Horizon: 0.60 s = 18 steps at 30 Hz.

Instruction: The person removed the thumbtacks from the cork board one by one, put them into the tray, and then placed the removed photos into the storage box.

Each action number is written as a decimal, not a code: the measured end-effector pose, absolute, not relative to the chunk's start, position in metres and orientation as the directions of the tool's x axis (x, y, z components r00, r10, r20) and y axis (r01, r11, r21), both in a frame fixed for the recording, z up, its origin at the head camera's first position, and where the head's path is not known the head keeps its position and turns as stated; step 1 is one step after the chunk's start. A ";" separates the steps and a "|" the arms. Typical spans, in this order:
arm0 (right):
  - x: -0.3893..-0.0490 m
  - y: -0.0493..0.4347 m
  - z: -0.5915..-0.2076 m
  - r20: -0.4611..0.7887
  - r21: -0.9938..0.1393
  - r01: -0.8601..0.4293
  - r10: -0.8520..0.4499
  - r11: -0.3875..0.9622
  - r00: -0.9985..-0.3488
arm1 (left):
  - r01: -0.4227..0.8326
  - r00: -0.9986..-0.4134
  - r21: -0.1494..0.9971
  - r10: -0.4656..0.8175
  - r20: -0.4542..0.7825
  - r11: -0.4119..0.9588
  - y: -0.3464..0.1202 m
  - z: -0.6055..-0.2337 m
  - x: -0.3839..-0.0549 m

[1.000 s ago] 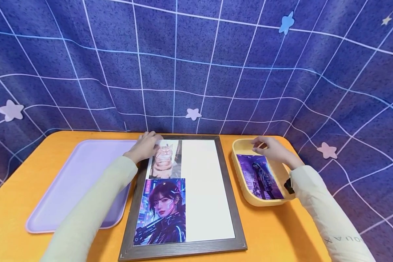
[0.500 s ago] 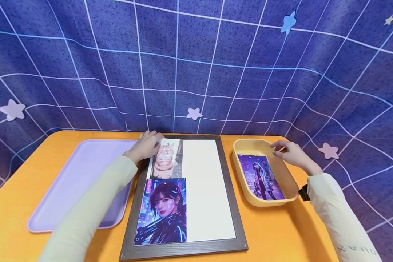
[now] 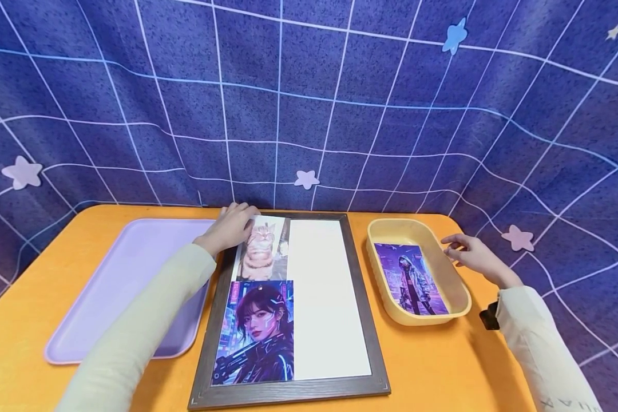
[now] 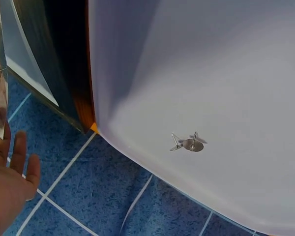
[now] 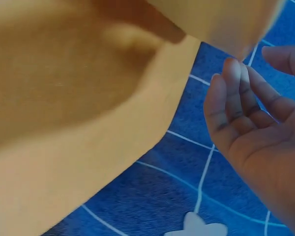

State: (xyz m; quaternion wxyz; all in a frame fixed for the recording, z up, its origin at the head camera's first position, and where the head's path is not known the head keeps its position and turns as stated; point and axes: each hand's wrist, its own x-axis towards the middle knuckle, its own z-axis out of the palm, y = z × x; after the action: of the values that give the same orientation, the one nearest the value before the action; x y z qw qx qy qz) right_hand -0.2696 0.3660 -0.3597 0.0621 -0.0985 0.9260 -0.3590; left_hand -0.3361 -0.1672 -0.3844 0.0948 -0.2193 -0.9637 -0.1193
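My left hand [image 3: 230,228] is at the upper left corner of the dark picture frame [image 3: 288,395]. Its fingers pinch the top corner of a cat picture [image 3: 259,254], which stands slightly raised and tilted over the white backing [image 3: 329,297]. Below it on the backing lies a purple print of an armed figure [image 3: 257,335]. My right hand [image 3: 476,257] hovers just outside the right rim of a yellow basket [image 3: 460,306], loosely bent, with nothing seen in it. Inside that basket is a print of a hooded figure [image 3: 411,280].
A lilac tray [image 3: 129,280] stands left of the frame on the orange tabletop [image 3: 10,337]. Metal thumbtacks [image 4: 192,144] lie in the tray, points up or sideways. Behind the table hangs a blue grid-patterned curtain [image 3: 257,114] with stars.
My right hand has moved from over the basket to the right, past its rim, and a little lower. My left hand stays at the frame's corner; the cat picture's top has shifted slightly.
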 end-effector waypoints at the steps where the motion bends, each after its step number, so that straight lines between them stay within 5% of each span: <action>1: -0.269 0.367 -0.361 -0.056 -0.688 -0.128 -0.229 0.714 -0.972 | 0.444 -0.886 0.188 0.399 0.234 0.876 -0.167 -0.384 -0.336; 18: -0.266 0.380 -0.377 -0.162 -0.825 0.009 -0.221 0.566 -0.962 | 0.458 -0.879 0.213 0.403 0.257 0.863 -0.167 -0.379 -0.334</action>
State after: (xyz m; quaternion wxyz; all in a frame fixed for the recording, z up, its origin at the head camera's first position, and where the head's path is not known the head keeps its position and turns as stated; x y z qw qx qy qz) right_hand -0.2657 0.3798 -0.3772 0.1242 -0.0605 0.8760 -0.4621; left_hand -0.3341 -0.1668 -0.3790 0.1023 -0.2242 -0.9597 -0.1348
